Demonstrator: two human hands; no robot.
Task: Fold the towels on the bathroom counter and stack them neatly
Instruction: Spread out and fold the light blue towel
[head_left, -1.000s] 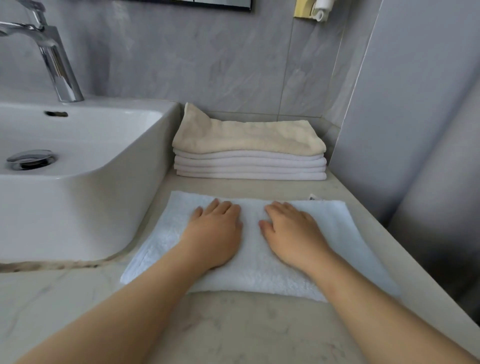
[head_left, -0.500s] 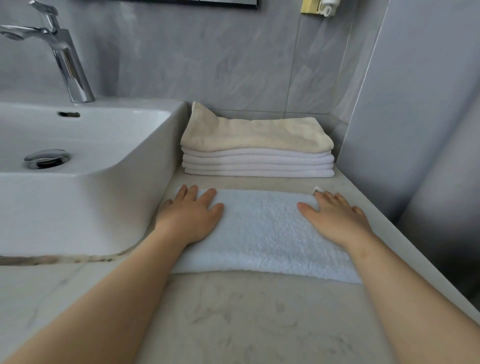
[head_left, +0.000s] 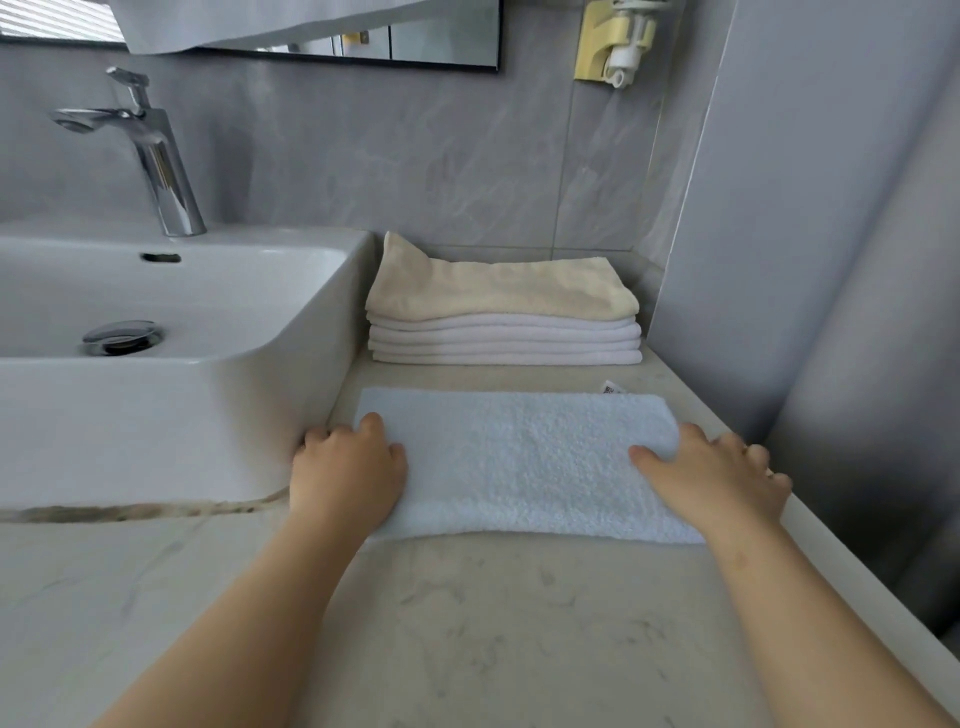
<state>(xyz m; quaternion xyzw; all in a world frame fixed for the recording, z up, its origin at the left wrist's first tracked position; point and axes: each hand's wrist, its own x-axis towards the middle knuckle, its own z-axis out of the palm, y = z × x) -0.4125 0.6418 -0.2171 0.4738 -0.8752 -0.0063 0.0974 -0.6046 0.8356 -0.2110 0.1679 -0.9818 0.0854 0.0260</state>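
While the sink (head_left: 171, 395) sits just off to its outer side, the left hand (head_left: 345, 475) rests on the left end of the white towel (head_left: 519, 457), fingers curled over that edge as if gripping it. Between the two hands the towel lies flat on the tabletop (head_left: 493, 623), folded to a long strip. At its other end the right hand (head_left: 719, 480) does likewise, thumb on top. Beyond the fingertips, a folded stack (head_left: 504, 322) already waits; this towel looks to need another fold, then stacking.
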